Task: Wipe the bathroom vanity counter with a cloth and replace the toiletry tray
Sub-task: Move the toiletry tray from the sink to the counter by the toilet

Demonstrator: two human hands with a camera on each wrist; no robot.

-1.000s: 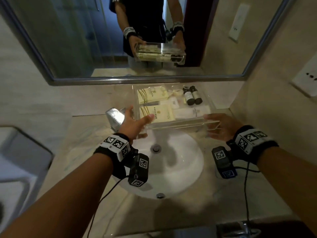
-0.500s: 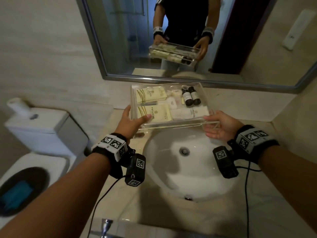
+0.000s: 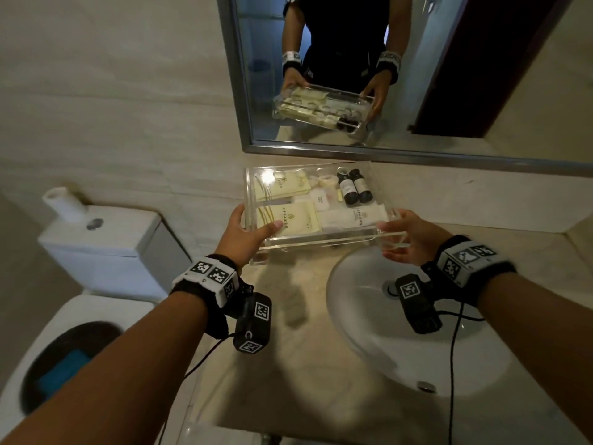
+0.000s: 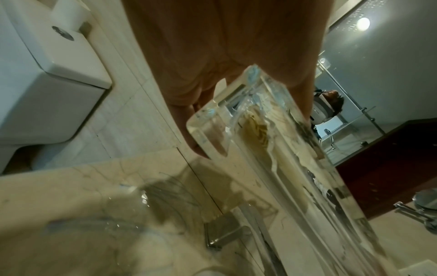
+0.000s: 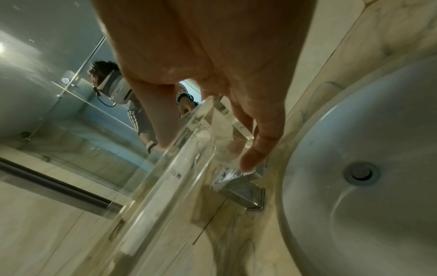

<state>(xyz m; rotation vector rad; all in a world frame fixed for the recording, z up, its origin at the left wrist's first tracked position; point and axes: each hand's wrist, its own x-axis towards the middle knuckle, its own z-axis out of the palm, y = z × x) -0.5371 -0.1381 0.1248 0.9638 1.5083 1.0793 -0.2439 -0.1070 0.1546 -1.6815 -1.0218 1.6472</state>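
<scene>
Above the vanity counter [image 3: 298, 316], just left of the sink [image 3: 417, 332], the clear toiletry tray [image 3: 321, 242] hung, gripped at its ends by the left hand [image 3: 244, 236] and right hand [image 3: 407, 239]; rigid, slick acrylic, probably safest held level from underneath.

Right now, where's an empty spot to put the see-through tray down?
Bare counter lies left of the sink, below the tray the left hand and right hand hold. The sink side is crowded: basin and faucet.
</scene>
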